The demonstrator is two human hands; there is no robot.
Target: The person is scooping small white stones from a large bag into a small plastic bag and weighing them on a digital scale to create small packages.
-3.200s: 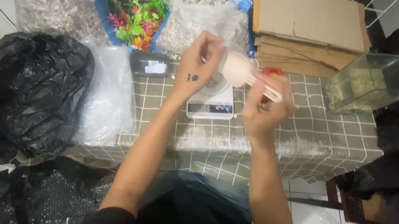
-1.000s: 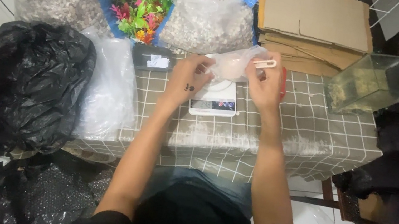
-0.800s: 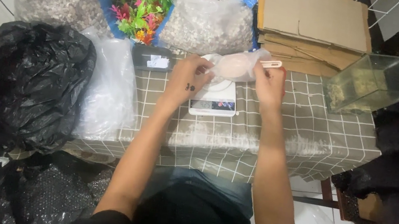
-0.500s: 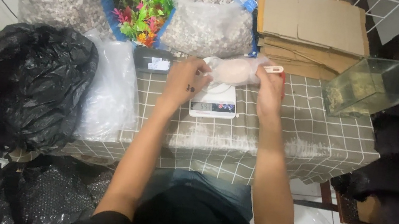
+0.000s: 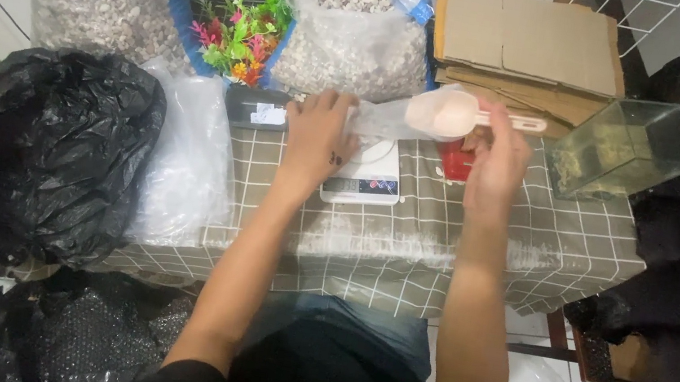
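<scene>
A digital scale [image 5: 364,172] sits mid-table [image 5: 402,255], with gravel bags [image 5: 356,34] behind it. A glass tank [image 5: 624,150] stands to its right, folded cardboard [image 5: 523,38] behind that, and a bin bag [image 5: 37,152] lies at the left end.

I see a black rubbish bag [image 5: 37,152] bulging off the table's [image 5: 531,249] left edge. A glass tank [image 5: 624,150] stands at its right rear corner. Flattened cardboard [image 5: 523,38], two gravel sacks [image 5: 350,38] and plastic plants [image 5: 232,38] lie beyond the back edge.

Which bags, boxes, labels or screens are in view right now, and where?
Scale display: dark strip, front of white scale, table centre.
Labelled dark box: white label, left of the scale.
Two clear gravel sacks, blue-trimmed: behind the table.
Flattened cardboard: brown, back right.
Black bag: far left.
</scene>
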